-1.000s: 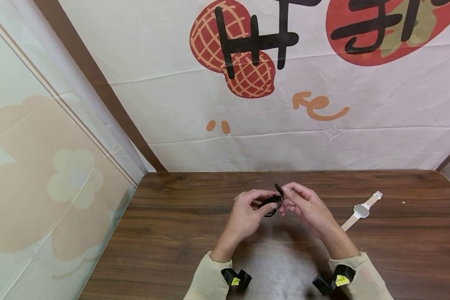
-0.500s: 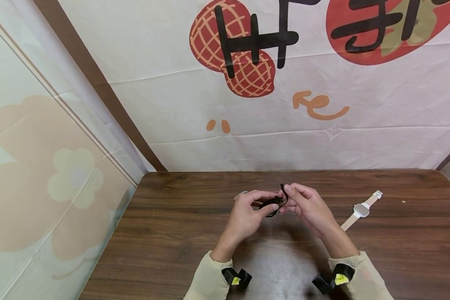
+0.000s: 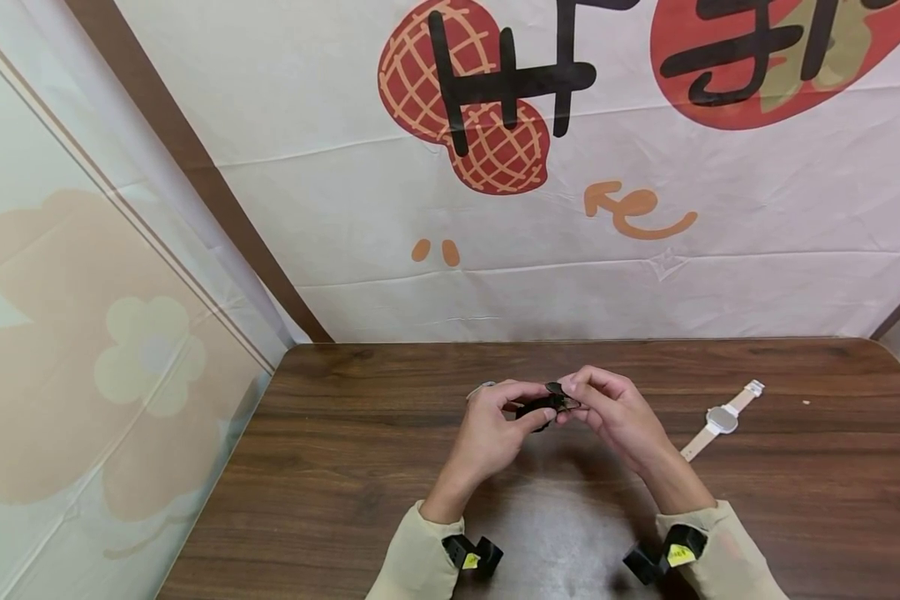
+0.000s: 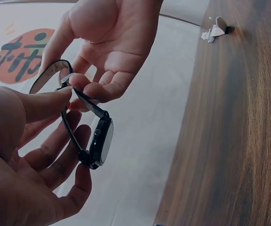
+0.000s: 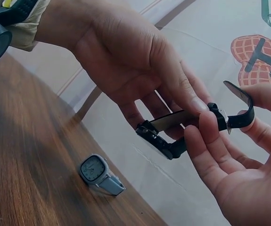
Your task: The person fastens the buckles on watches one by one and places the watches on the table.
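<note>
A black wristwatch (image 4: 100,141) is held between both hands above the table, its strap bent into a loop. My left hand (image 3: 491,429) grips it, the thumb pressing the strap near the buckle (image 5: 225,123) in the right wrist view. My right hand (image 3: 618,421) pinches the strap by the buckle with thumb and fingertips. The strap's free end (image 5: 239,92) curves up beyond the buckle, beside the right hand's fingers. In the head view, fingers cover much of the watch, and its dial is out of sight.
A watch with a pale strap (image 3: 722,420) lies on the brown wooden table (image 3: 330,483) to the right. Another light-coloured watch with a squarish dial (image 5: 94,168) stands on the table, mostly behind the left hand in the head view. A printed cloth (image 3: 307,208) hangs behind.
The strap end, upright between the hands earlier, swung towards the right hand and now lies lower between the fingers. Both hands have stayed almost in place.
</note>
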Available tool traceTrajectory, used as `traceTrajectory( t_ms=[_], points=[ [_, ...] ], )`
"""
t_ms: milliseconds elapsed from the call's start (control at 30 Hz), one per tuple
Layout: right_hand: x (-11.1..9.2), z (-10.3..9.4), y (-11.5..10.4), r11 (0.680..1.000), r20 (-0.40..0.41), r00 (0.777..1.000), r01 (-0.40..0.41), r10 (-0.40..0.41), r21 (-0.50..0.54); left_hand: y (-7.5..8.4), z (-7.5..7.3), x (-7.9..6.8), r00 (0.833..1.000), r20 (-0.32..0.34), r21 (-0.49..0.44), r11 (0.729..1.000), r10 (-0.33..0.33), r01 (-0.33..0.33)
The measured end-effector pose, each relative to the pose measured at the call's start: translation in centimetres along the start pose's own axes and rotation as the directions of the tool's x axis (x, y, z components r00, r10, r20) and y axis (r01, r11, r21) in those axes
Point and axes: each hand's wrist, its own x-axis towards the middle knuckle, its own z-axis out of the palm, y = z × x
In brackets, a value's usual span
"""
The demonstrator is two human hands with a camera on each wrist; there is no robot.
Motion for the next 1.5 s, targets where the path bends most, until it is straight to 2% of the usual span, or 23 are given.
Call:
traceTrajectory(
  t_ms=[200,567,900,1500],
  points=[
    [-0.09,-0.07,-0.06,0.999,0.031,0.999,0.032,-0.032,0.008,-0.02,-0.03,-0.07,1.000,-0.011,-0.002,1.000,0.015,-0.015],
    [-0.14,-0.12,-0.09,1.000,-0.013,1.000,0.016,-0.016,-0.015,0.40,0.01,-0.08,1.000,-0.001,-0.012,1.000,-0.009,0.009],
    [-0.04,-0.14,-0.07,1.000,0.004,1.000,0.013,-0.013,-0.020,0.40,0.00,-0.10,1.000,0.002,-0.011,1.000,-0.007,0.007],
    [0.04,0.07,0.04,1.000,-0.020,1.000,0.009,-0.009,-0.013,0.22,0.13,-0.07,1.000,-0.017,0.006,1.000,-0.008,0.008]
  ],
)
